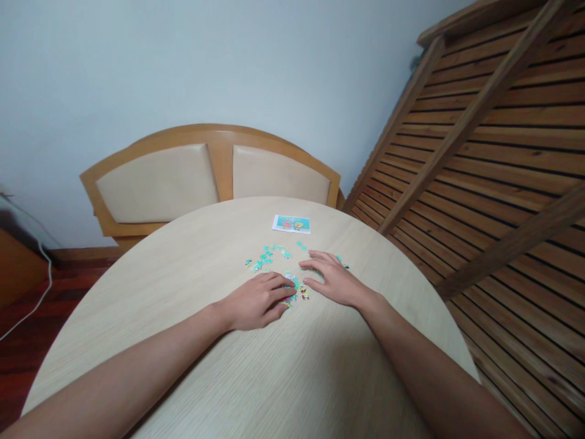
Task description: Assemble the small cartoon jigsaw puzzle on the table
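Small turquoise jigsaw puzzle pieces (266,256) lie scattered over the middle of the round table. My left hand (260,299) rests palm down, its fingers stretched over a cluster of pieces and partly hiding them. Just right of those fingertips lies a yellow printed puzzle piece (303,291). My right hand (333,277) is on the other side of that cluster, fingers spread, with nothing visible in its grasp. A few pieces show behind its knuckles. Beyond both hands lies a flat picture card (291,224) with pink and yellow cartoon figures on turquoise.
The pale wooden round table (192,372) reaches out past both forearms. A padded wooden headboard (219,164) stands behind it against the wall. Slatted wooden boards (479,140) lean along the right. A white cable (43,292) hangs at the far left.
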The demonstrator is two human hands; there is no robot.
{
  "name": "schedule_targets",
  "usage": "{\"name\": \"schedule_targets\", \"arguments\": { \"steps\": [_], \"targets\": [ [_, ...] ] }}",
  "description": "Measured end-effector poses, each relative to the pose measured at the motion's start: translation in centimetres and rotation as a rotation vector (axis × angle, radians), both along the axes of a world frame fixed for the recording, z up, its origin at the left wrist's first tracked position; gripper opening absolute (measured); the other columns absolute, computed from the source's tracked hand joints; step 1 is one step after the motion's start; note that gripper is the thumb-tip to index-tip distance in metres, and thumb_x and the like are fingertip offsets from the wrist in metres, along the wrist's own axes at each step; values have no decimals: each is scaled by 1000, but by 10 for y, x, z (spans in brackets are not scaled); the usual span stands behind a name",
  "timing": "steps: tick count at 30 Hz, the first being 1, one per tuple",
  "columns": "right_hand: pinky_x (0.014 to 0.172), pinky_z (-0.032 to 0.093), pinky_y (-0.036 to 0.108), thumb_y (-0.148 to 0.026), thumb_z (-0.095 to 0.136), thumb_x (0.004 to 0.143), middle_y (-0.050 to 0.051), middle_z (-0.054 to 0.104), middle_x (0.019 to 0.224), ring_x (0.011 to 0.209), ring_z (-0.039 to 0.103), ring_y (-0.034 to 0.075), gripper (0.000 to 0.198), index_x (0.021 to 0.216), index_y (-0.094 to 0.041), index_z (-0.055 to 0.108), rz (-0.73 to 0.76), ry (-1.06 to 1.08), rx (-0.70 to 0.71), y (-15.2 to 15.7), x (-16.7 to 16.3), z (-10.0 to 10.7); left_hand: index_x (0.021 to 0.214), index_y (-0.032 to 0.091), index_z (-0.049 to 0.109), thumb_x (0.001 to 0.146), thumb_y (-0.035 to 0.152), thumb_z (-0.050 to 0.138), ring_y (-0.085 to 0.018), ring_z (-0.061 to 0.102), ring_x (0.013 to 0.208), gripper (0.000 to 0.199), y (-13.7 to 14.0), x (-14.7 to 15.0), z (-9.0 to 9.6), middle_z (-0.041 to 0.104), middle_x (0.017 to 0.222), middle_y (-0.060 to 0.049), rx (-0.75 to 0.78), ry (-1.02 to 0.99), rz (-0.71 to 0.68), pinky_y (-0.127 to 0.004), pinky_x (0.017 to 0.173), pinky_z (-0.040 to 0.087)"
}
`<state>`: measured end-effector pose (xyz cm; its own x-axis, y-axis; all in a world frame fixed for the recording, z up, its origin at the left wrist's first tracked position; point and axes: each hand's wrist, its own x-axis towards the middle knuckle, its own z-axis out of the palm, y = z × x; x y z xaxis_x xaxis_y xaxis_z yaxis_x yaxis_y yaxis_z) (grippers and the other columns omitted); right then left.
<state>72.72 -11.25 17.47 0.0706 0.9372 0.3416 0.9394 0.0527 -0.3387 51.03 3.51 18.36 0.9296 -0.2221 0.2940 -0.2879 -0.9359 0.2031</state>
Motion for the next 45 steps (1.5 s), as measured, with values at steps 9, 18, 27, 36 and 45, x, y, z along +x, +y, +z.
{"name": "schedule_targets", "arguments": {
  "steps": [9,18,27,36,45],
  "targets": [
    [101,45,40,-24,73,86,4,73,95,118,57,24,24,110,-23,69,48,87,58,1,2,-1,131,20,58,96,25,50,-25,55,119,36,0,0,0,62,127,-11,-9,-10,5,-42,105,44],
    [100,46,40,-14,63,87,7,71,106,113,57,23,26,110,-23,71,71,59,17,-5,6,3,131,19,58,96,25,50,-26,54,120,36,0,0,-1,61,129,-11,8,16,17,-43,106,44],
    [97,47,39,-18,67,85,5,71,102,106,60,22,25,110,-22,70,62,133,9,-6,5,7,132,19,58,97,26,49,-26,55,120,36,0,-1,-1,61,128,-11,-5,-1,10,-43,104,45],
    [93,48,38,-10,66,79,6,72,104,99,64,22,34,111,-20,69,33,138,6,-6,-1,10,132,19,58,97,25,48,-26,55,119,36,0,-1,0,61,129,-12,5,7,9,-44,105,44],
    [94,48,36,-8,63,79,5,72,101,99,65,21,41,118,-19,66,53,198,-3,-6,-4,10,131,18,57,98,25,47,-26,55,119,36,-1,0,1,60,129,-12,8,22,9,-43,105,44]
  ]
}}
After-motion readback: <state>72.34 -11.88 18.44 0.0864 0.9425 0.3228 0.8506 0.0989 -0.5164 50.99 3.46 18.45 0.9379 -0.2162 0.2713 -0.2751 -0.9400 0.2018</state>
